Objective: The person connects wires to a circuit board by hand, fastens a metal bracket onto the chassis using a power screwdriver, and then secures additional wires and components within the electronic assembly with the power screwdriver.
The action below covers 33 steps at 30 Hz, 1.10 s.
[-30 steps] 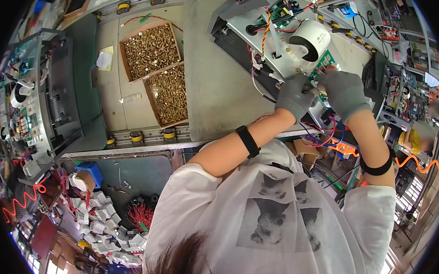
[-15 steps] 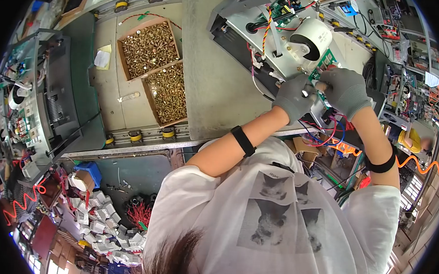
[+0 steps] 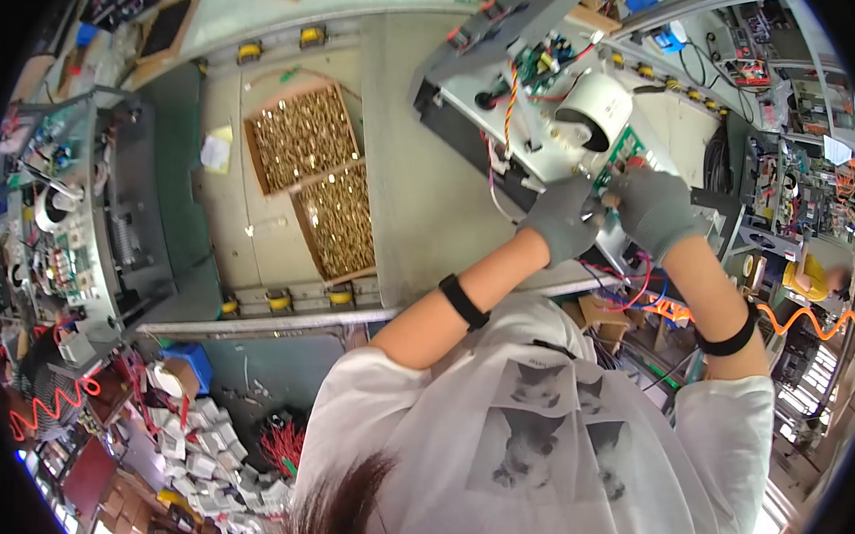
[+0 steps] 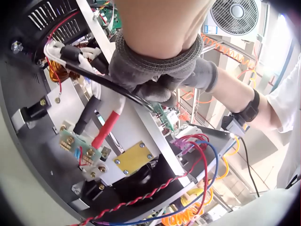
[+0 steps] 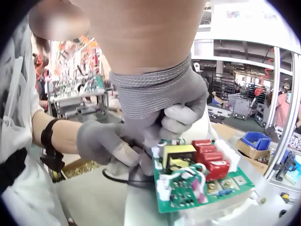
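Observation:
Both hands wear grey knit gloves and meet at the near edge of a green circuit board [image 5: 178, 202]. This board bears red blocks and a yellow-banded part, and sits in an open metal machine chassis [image 4: 113, 150]. My left hand [image 3: 561, 219] has its fingers curled beside the board, close to a black cable [image 4: 108, 84]. My right hand [image 3: 655, 209] bends its fingers over the board's edge, against the left fingertips. I cannot tell what the fingertips pinch, as the gloves cover it. A white cylinder [image 3: 600, 104] stands on the chassis beyond the hands.
Two cardboard trays [image 3: 257, 161] of brass screws lie left of the chassis. Red and blue wires [image 4: 207, 165] hang from its near side. Another open chassis [image 3: 141, 194] stands at the far left. White boxy parts [image 3: 207, 449] are piled below the bench.
The head view has tilted, so the trays and bench sit lower in it. Both hands stay at the board's edge, with the fingers slightly shifted.

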{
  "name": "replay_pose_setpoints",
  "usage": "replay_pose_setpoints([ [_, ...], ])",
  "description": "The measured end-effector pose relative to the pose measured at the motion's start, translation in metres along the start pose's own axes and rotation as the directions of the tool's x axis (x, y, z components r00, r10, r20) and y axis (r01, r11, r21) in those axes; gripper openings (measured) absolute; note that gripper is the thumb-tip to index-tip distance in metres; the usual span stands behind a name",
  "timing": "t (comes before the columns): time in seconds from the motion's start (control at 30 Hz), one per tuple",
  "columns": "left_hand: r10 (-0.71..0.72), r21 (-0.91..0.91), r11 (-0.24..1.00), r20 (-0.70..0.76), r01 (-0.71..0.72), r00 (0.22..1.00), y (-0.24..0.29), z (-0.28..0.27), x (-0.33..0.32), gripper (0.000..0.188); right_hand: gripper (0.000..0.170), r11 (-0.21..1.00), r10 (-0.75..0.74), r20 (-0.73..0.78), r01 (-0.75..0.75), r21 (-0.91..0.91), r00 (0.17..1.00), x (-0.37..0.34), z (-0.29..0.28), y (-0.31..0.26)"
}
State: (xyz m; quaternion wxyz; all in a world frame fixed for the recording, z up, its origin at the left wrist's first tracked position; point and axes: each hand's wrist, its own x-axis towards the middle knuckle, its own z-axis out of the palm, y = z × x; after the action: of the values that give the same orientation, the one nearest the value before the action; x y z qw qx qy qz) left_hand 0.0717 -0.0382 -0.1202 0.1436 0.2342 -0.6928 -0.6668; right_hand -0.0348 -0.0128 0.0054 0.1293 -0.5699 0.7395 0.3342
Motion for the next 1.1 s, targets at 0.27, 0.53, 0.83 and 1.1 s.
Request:
replay_pose_setpoints([
  [0.27,0.080,0.150,0.988,-0.743,0.048,0.665,0.027,-0.070,-0.029,0.039,0.026,0.841,0.124,-0.474,0.161,0.517,0.872,0.003,-0.028,-0.042],
  [0.53,0.134,-0.250,0.935,-0.411,-0.253,0.901,0.014,-0.117,0.003,0.047,0.029,0.706,-0.035,-0.355,0.275,0.653,0.934,0.027,-0.048,-0.051],
  [0.83,0.268,0.728,0.685,-0.219,-0.026,0.938,0.009,-0.097,-0.012,0.028,0.031,0.915,-0.061,-0.805,0.356,0.191,0.590,0.082,-0.047,-0.016],
  [1.1,0.143,0.509,0.805,-0.665,0.305,0.734,0.067,-0.096,-0.029,0.034,0.028,0.258,0.418,-0.566,0.504,0.824,0.711,0.121,-0.038,-0.027],
])
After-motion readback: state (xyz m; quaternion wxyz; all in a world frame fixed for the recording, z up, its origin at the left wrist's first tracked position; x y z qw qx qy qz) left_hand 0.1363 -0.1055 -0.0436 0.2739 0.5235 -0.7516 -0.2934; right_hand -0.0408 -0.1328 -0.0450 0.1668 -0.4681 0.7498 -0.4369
